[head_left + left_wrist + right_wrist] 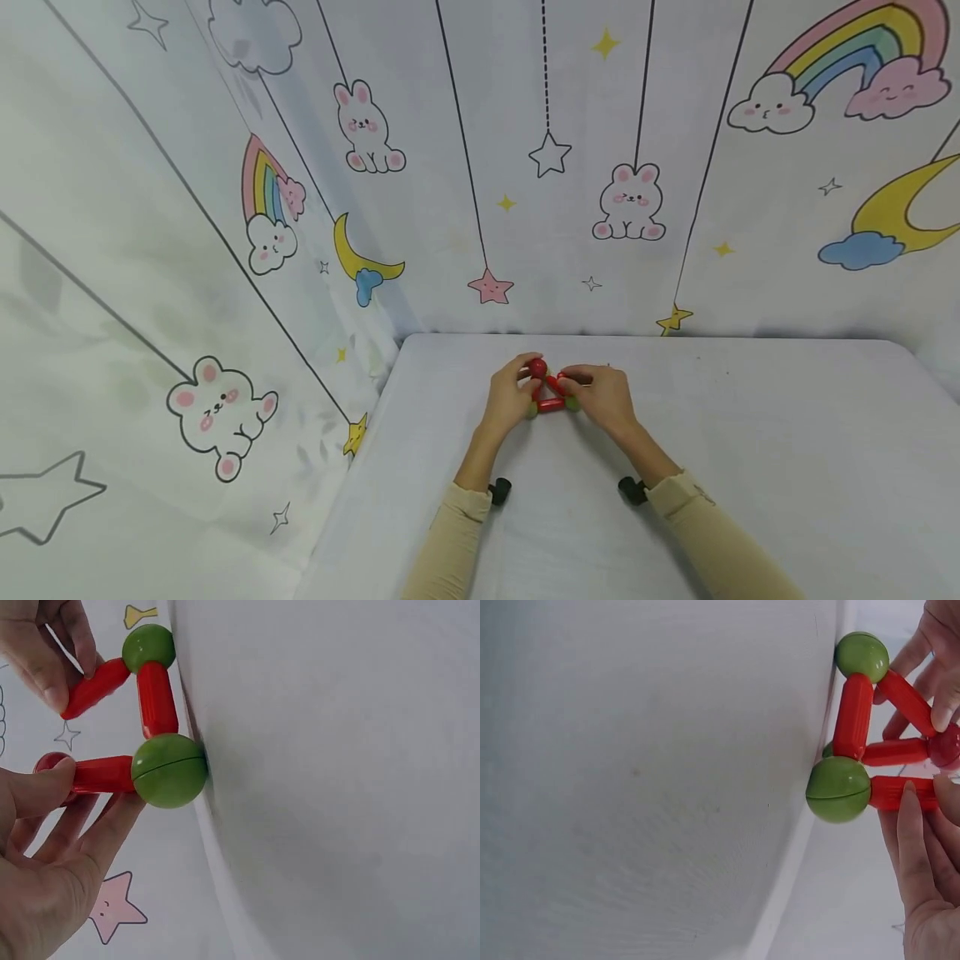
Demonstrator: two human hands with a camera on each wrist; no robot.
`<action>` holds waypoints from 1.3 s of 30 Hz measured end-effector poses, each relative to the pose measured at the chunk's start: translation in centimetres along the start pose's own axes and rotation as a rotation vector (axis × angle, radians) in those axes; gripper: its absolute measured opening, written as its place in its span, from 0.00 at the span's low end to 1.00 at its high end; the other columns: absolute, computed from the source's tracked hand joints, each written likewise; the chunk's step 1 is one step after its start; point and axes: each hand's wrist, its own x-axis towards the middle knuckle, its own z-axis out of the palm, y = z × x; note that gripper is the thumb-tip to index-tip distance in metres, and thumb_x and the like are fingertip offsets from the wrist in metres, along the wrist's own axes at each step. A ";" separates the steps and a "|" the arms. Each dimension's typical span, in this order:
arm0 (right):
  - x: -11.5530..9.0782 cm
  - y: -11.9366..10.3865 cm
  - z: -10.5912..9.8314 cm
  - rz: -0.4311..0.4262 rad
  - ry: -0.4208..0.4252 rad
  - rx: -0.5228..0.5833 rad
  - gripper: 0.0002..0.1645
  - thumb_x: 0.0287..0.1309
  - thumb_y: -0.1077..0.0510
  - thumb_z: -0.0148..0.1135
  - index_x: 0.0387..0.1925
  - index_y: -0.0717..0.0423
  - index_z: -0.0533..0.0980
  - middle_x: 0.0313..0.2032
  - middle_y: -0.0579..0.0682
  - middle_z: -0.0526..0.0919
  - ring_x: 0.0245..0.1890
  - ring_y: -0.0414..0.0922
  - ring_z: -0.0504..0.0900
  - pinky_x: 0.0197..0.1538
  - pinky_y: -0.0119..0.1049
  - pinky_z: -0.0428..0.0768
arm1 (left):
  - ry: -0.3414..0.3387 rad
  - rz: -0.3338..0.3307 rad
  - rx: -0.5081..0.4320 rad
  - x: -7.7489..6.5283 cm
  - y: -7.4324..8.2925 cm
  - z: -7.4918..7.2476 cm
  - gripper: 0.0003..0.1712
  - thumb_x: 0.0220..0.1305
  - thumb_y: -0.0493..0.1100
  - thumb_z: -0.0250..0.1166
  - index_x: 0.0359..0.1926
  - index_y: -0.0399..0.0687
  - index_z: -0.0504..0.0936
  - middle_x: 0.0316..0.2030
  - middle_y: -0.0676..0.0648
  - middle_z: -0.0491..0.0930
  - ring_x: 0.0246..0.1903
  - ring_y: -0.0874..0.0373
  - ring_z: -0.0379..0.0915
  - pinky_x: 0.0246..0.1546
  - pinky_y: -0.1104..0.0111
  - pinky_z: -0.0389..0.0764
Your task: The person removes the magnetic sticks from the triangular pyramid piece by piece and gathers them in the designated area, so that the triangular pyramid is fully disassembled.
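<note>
Several red magnetic rods, green balls and a red ball (537, 367) are joined into a small frame on the table. My left hand (504, 398) grips the red ball and the upper end of a red rod (105, 774), whose lower end meets a green ball (169, 771). Another rod (853, 716) lies low between two green balls. My right hand (604, 398) pinches a rod (902, 793) standing up from the near green ball (838, 789) in the right wrist view. Behind it, one more rod (895, 752) runs from the red ball to a third green ball (828, 750), mostly hidden.
A white-covered table (720, 467) spreads around the hands. Behind it and to the left hangs a white curtain (450, 167) printed with bunnies, stars and rainbows. Dark wrist cameras (633, 491) sit at both sleeves.
</note>
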 end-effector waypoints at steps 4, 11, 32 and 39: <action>-0.3 -0.1 -0.3 0.038 0.001 0.009 0.13 0.66 0.54 0.72 0.48 0.56 0.87 0.42 0.53 0.91 0.45 0.53 0.90 0.63 0.61 0.77 | 0.003 -0.033 -0.029 0.1 -0.3 -0.2 0.28 0.68 0.28 0.67 0.66 0.50 0.79 0.58 0.45 0.83 0.56 0.46 0.83 0.59 0.55 0.82; -0.7 -0.2 -0.6 0.117 0.004 0.023 0.13 0.68 0.53 0.70 0.48 0.55 0.84 0.43 0.52 0.90 0.47 0.53 0.87 0.51 0.52 0.86 | 0.036 -0.123 -0.118 0.1 -0.9 -0.5 0.29 0.68 0.27 0.67 0.66 0.54 0.80 0.60 0.45 0.81 0.57 0.47 0.82 0.56 0.60 0.84; -1.4 1.8 -2.3 0.248 0.045 0.088 0.13 0.68 0.55 0.65 0.46 0.59 0.82 0.40 0.57 0.89 0.33 0.47 0.90 0.31 0.33 0.84 | 0.105 -0.226 -0.181 0.0 -2.1 -1.6 0.26 0.68 0.28 0.67 0.65 0.44 0.77 0.56 0.38 0.81 0.48 0.46 0.85 0.44 0.64 0.88; -1.5 2.7 -2.9 0.294 0.027 0.065 0.14 0.68 0.55 0.65 0.46 0.62 0.83 0.38 0.57 0.90 0.33 0.46 0.90 0.31 0.33 0.82 | 0.094 -0.280 -0.156 -0.2 -2.5 -2.5 0.24 0.67 0.34 0.70 0.62 0.45 0.78 0.54 0.39 0.82 0.45 0.48 0.84 0.42 0.65 0.88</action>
